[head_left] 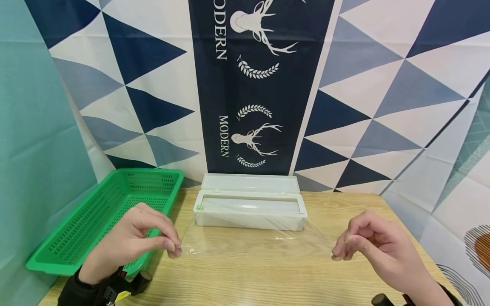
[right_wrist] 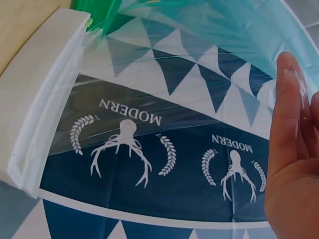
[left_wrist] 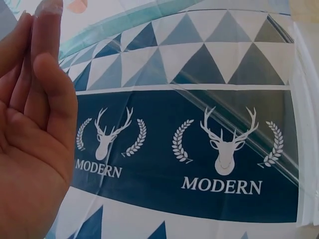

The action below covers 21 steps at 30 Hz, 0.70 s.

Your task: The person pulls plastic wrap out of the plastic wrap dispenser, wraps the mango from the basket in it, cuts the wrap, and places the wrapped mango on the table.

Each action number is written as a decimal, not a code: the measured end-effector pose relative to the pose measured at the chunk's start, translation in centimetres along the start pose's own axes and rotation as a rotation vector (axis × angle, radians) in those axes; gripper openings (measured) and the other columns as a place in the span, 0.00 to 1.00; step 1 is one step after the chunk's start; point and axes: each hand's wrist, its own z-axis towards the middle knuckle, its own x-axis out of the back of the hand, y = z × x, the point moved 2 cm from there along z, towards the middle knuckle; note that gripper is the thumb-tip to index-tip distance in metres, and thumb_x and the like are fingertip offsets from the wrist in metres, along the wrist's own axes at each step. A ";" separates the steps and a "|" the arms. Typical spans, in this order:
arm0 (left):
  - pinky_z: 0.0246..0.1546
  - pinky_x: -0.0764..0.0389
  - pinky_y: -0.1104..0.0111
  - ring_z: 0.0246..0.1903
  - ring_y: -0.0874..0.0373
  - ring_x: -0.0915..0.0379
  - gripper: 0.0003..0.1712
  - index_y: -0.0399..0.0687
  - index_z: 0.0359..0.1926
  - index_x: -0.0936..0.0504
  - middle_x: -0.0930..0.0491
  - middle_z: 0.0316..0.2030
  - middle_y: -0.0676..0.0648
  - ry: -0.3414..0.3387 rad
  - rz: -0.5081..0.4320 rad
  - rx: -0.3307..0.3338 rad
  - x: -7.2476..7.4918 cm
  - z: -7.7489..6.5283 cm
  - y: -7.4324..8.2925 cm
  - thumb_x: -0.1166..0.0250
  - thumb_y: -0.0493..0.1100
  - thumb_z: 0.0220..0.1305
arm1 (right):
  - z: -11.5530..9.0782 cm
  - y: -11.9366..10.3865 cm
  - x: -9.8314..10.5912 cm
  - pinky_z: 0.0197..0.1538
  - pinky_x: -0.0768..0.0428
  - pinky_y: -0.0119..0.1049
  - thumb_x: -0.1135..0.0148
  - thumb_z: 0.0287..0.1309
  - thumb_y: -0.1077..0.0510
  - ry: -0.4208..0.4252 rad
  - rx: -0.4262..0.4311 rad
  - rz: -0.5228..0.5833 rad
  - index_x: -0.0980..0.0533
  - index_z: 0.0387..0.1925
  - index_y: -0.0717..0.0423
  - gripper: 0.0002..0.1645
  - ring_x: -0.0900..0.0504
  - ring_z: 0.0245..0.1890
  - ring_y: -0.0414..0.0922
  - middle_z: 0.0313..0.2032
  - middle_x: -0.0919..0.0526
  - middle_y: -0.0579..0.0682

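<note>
A clear sheet of plastic wrap (head_left: 245, 240) stretches out of a white wrap dispenser box (head_left: 250, 221) and spans the space between both hands. Its left corner is pinched between the thumb and fingers of my left hand (head_left: 143, 233). On the other side my right hand (head_left: 377, 246) pinches the right corner. The box's lid (head_left: 250, 183) stands raised at the back, and a white roll (head_left: 249, 205) lies inside. A small green piece (head_left: 200, 207) sits at the box's left end. In the right wrist view, the film shows as a shiny sheet over the backdrop.
A green perforated basket (head_left: 115, 212) stands on the wooden table (head_left: 264, 276), left of the box and partly behind the left hand. A patterned cloth backdrop (head_left: 249, 85) rises right behind the box.
</note>
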 end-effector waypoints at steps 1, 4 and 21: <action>0.26 0.18 0.66 0.28 0.54 0.18 0.12 0.38 0.43 0.16 0.15 0.31 0.40 -0.012 -0.007 -0.005 0.0 0.1 0.1 0.38 0.23 0.63 | 0.0 0.0 0.0 0.25 0.22 0.36 0.52 0.66 0.80 -0.004 -0.005 0.000 0.32 0.37 0.74 0.05 0.15 0.30 0.44 0.32 0.14 0.56; 0.26 0.18 0.66 0.28 0.54 0.17 0.11 0.38 0.43 0.16 0.15 0.31 0.40 -0.037 -0.015 -0.016 -0.2 0.3 0.3 0.38 0.24 0.63 | -0.1 0.0 0.1 0.24 0.22 0.36 0.53 0.65 0.81 -0.006 -0.025 -0.003 0.31 0.37 0.73 0.06 0.15 0.30 0.44 0.31 0.15 0.56; 0.29 0.19 0.73 0.28 0.61 0.20 0.05 0.38 0.37 0.17 0.15 0.30 0.43 -0.341 -0.059 0.072 -1.6 0.4 -0.2 0.35 0.26 0.63 | -0.8 0.7 -0.2 0.25 0.19 0.34 0.55 0.62 0.85 -0.269 -0.130 0.077 0.32 0.39 0.67 0.15 0.16 0.28 0.46 0.30 0.15 0.56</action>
